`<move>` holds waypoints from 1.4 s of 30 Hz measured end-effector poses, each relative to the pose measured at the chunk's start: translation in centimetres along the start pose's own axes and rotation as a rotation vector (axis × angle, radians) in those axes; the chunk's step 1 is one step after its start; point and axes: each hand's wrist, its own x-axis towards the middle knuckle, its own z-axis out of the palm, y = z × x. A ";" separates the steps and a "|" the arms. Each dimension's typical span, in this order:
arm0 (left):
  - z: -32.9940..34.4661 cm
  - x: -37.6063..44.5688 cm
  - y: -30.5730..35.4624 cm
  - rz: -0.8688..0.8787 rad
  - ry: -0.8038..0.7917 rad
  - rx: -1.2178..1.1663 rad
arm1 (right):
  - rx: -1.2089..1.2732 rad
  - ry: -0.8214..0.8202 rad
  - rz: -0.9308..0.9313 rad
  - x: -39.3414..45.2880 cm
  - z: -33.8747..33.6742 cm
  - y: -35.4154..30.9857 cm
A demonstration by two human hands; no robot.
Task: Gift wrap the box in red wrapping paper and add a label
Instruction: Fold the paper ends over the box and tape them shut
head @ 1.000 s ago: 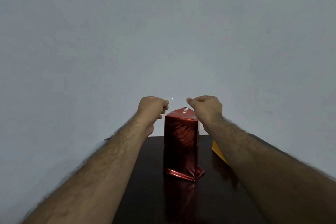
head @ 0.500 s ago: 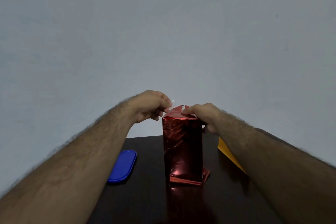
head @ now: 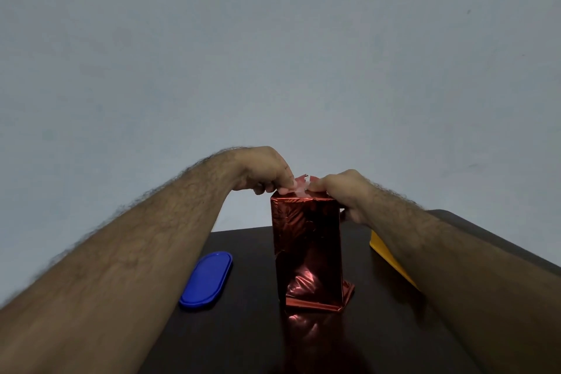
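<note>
A tall box wrapped in shiny red paper [head: 306, 246] stands upright on the dark table [head: 243, 328], with a folded paper flap sticking out at its base. Both hands meet at the box's top. My left hand [head: 267, 173] pinches the left end of a short pale strip of tape [head: 299, 190] lying across the top fold. My right hand [head: 343, 191] pinches the strip's right end, its palm against the box's upper right corner. The top face of the box is mostly hidden.
A blue oval lid [head: 208, 279] lies flat on the table left of the box. A yellow flat object [head: 388, 255] shows at the right, partly hidden under my right forearm. A plain grey wall stands behind the table.
My hands, held apart above the box a second ago, have come down and together onto its top. The view has tilted down, bringing the blue lid into sight.
</note>
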 end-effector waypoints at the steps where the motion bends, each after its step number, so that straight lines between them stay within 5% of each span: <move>1: 0.1 0.1 0.1 -0.009 0.000 0.025 | 0.003 0.001 -0.001 0.0 0.0 0.1; 16: -0.8 0.1 2.5 -0.159 0.014 0.305 | -0.020 -0.017 -0.004 0.1 -0.3 0.0; 25: -0.3 -0.4 1.3 -0.141 0.135 0.079 | -0.029 -0.012 0.007 0.1 -0.4 0.0; 34: 1.7 0.3 0.6 -0.325 0.213 -0.205 | -0.020 -0.005 0.019 -0.8 -0.3 -0.1; 42: 2.5 -0.2 1.1 -0.322 0.308 -0.125 | 0.006 0.014 0.034 -1.5 -0.3 -0.2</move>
